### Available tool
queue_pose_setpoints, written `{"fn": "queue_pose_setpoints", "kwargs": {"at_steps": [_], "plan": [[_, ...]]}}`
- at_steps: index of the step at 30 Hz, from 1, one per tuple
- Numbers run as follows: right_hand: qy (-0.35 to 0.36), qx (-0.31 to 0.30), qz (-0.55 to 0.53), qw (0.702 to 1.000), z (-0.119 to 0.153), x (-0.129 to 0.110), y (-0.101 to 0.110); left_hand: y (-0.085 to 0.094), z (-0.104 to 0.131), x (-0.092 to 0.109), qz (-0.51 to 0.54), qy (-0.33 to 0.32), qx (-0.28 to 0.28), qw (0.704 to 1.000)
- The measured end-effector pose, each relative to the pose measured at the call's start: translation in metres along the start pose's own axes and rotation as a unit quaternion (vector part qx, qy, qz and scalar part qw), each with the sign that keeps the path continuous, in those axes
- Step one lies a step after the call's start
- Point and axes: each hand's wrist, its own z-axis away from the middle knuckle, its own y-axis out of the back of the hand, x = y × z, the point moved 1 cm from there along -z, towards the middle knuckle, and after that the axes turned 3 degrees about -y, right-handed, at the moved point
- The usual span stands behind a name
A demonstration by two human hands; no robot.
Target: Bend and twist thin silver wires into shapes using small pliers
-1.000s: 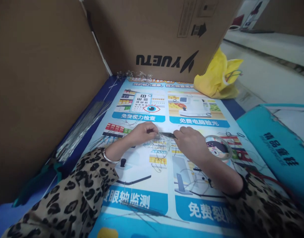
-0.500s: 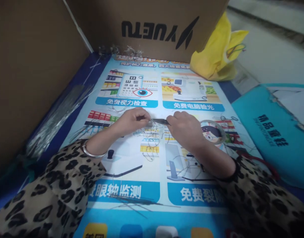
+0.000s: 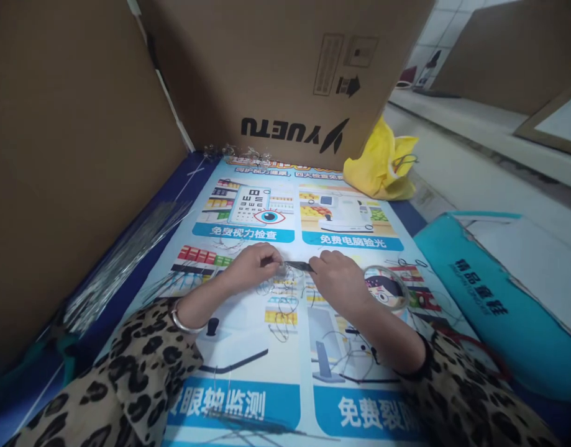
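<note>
Over the middle of a printed poster (image 3: 248, 251), my left hand (image 3: 255, 267) pinches something thin, apparently wire, too small to make out clearly. My right hand (image 3: 338, 279) is closed around dark tweezers (image 3: 299, 266), whose tip points left and meets the fingertips of my left hand. Thin looped wires (image 3: 281, 307) lie on the poster just below the hands. Beside my right wrist sits a clear round roll of tape (image 3: 406, 292). A bundle of dark thin wires (image 3: 252, 423) lies near the front edge of the view.
Cardboard panels (image 3: 276, 74) stand at the back and left. A yellow bag (image 3: 378, 167) is at the back right, a torn teal box (image 3: 490, 298) at the right. Silvery wires (image 3: 122, 267) and green-handled pliers (image 3: 64, 347) lie at the left.
The camera view has tilted up, so the scene sits lower and more of the back wall and shelf shows. Both hands keep nearly the same pose around the tweezers.
</note>
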Motion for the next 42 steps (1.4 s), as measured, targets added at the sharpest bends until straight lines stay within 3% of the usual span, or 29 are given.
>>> {"fn": "queue_pose_setpoints", "kwargs": {"at_steps": [8,14,19,32,42], "plan": [[-0.001,-0.006,0.007,1.000,0.001,0.000,-0.001,-0.001,0.001,-0.003,0.028,0.009,0.001,1.000],[-0.020,0.000,0.030,0.999,-0.011,0.006,0.007,0.008,-0.007,0.007,0.059,0.033,0.030,0.997],[0.000,-0.005,0.013,1.000,-0.010,0.001,-0.001,0.003,-0.003,0.003,0.105,0.061,0.012,0.992],[-0.037,0.018,-0.018,0.999,-0.006,0.007,-0.004,0.000,-0.001,0.002,0.136,0.062,0.021,0.989],[0.049,0.054,-0.006,0.997,-0.005,0.007,0.004,-0.005,-0.002,-0.007,0.094,0.031,0.012,0.995]]}}
